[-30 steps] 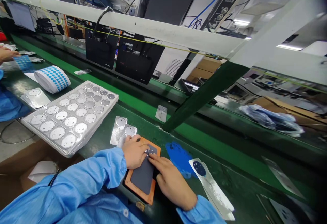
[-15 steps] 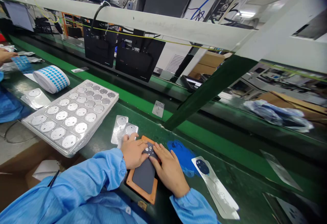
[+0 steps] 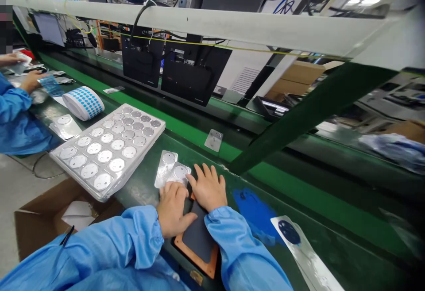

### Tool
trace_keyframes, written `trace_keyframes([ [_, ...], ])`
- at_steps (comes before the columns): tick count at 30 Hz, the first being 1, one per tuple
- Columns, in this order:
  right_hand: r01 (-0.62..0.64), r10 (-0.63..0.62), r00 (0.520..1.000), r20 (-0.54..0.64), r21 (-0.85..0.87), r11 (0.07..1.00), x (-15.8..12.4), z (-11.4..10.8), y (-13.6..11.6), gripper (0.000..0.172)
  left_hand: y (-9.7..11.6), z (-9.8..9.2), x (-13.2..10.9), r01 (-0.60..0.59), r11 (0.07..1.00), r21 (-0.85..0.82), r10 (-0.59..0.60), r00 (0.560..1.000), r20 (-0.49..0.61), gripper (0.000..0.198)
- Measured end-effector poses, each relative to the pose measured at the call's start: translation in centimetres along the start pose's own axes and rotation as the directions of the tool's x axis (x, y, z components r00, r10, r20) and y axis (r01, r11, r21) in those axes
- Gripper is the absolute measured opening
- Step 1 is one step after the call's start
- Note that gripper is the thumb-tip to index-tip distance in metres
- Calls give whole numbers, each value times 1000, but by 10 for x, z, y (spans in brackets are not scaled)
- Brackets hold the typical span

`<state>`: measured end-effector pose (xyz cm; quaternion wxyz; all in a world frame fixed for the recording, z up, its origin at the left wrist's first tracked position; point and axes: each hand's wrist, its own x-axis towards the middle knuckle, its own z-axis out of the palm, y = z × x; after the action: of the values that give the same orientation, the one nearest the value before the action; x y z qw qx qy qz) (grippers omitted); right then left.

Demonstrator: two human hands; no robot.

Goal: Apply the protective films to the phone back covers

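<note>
right hand [image 3: 210, 191]: fingers spread, nothing seen held | left hand [image 3: 172, 209]: thumb out, hold can't be told | dark slab [image 3: 200, 241]: partly covered

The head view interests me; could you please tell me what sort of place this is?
It is probably a factory assembly line: there is a long green workbench, a tray of matching round silver parts, and a co-worker in blue sleeves along the same bench.

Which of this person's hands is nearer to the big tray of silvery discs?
Left. The left hand is just right of the tray; the right hand is farther right, beyond the left one.
</note>
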<state>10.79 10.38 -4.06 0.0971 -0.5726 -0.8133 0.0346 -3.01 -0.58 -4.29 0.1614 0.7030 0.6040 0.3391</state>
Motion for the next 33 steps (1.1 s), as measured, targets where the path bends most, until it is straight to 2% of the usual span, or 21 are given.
trace_keyframes([
  [3, 100, -100, 995, 7, -21, 995, -1, 1, 3, 68, 1, -1, -6, -17, 1000, -5, 17, 999, 28, 46],
  [5, 115, -116, 993, -36, -33, 993, -3, 2, 1, 64, 2, 0, -9, -19, 1000, -5, 19, 999, 47, 44],
  [8, 84, -82, 978, -190, 3, 996, -5, 1, -6, 56, 5, -1, -15, -10, 1000, -5, 10, 998, 68, 38],
  [11, 153, -62, 927, -369, 223, 963, -9, -5, -8, 44, 9, -3, -24, -25, 999, -20, 27, 995, 93, 34],
  [13, 158, 24, 887, -461, 352, 922, -17, -13, -1, 41, 10, -5, -29, -32, 999, -37, 36, 994, 105, 32],
  [15, 75, 164, 835, -526, 403, 912, -34, -21, 11, 44, 10, -7, -33, -23, 998, -55, 29, 994, 102, 30],
  [17, -23, 277, 778, -564, 415, 910, -63, -28, 25, 46, 9, -7, -34, -24, 997, -75, 31, 995, 98, 28],
  [18, -58, 308, 770, -559, 419, 906, -81, -29, 30, 44, 8, -7, -34, -30, 996, -85, 38, 994, 98, 27],
  [19, -85, 318, 787, -529, 417, 905, -99, -28, 33, 42, 7, -6, -34, -37, 995, -95, 46, 994, 99, 26],
  [21, -117, 294, 865, -406, 406, 906, -133, -23, 32, 38, 7, -5, -34, -44, 993, -112, 56, 993, 105, 25],
  [23, -122, 241, 934, -265, 396, 910, -158, -14, 22, 37, 8, -5, -34, -34, 992, -121, 47, 993, 107, 25],
  [24, -119, 220, 950, -223, 394, 911, -166, -9, 15, 36, 10, -6, -35, -26, 992, -126, 40, 994, 104, 25],
  [28, -108, 234, 940, -248, 434, 894, -178, -2, -13, 45, 21, -12, -39, 6, 979, -206, 16, 994, 109, 27],
  [30, -71, 221, 941, -258, 486, 871, -180, -6, -24, 51, 28, -17, -41, 45, 938, -342, 12, 987, 163, 32],
  [31, -34, 188, 948, -258, 503, 864, -181, -9, -29, 53, 31, -20, -40, 82, 889, -451, 15, 978, 207, 34],
  [33, 57, 83, 960, -266, 479, 876, -178, -15, -40, 56, 32, -25, -34, 190, 710, -678, 21, 957, 289, 37],
])
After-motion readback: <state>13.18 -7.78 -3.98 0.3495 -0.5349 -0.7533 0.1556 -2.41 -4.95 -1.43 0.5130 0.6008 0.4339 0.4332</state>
